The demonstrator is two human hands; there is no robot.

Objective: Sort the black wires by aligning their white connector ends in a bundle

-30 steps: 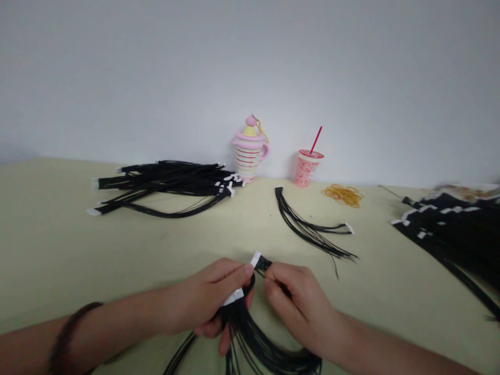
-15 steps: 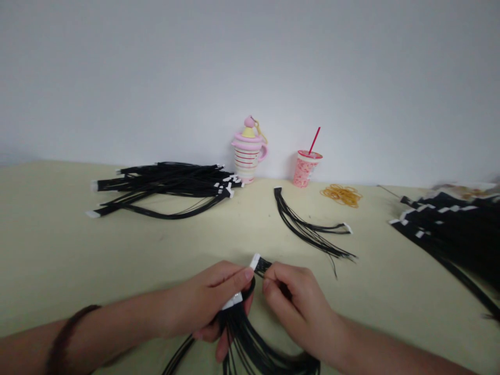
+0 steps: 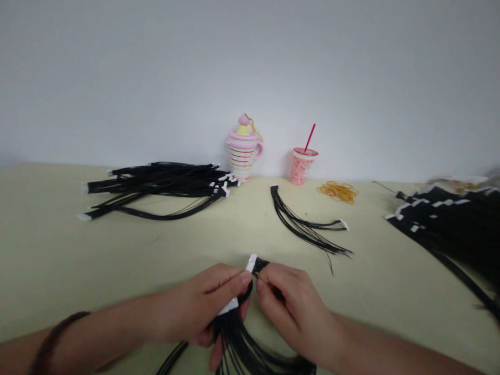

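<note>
Black wire bundle (image 3: 250, 349) sits low in the middle of the view, just above the near edge of the worktop (image 3: 117, 250), its strands fanning down between the two hands and curving off to the right below them. One white connector (image 3: 251, 262) sticks up at the top of the bundle, between the fingertips of both hands, and a second white connector (image 3: 228, 307) lies under the left fingers. The left hand (image 3: 203, 307) has its grip closed around the gathered strands, thumb and forefinger pinched near the upper connector. The right hand (image 3: 292, 307) has its grip closed narrowly on the wires just below that connector, fingers touching those of the left. A dark band (image 3: 50, 341) circles the left wrist. Beyond the hands, a loose wire harness (image 3: 308, 226) lies alone in the middle of the worktop. A large heap of similar harnesses (image 3: 156, 185) lies far left, another heap (image 3: 449, 219) at the right edge. Against the wall stand a pink striped cup-shaped toy (image 3: 242, 151) and a pink cup with a red straw (image 3: 301, 164), with a pile of yellow rubber bands (image 3: 338, 191) just to the right of them.
</note>
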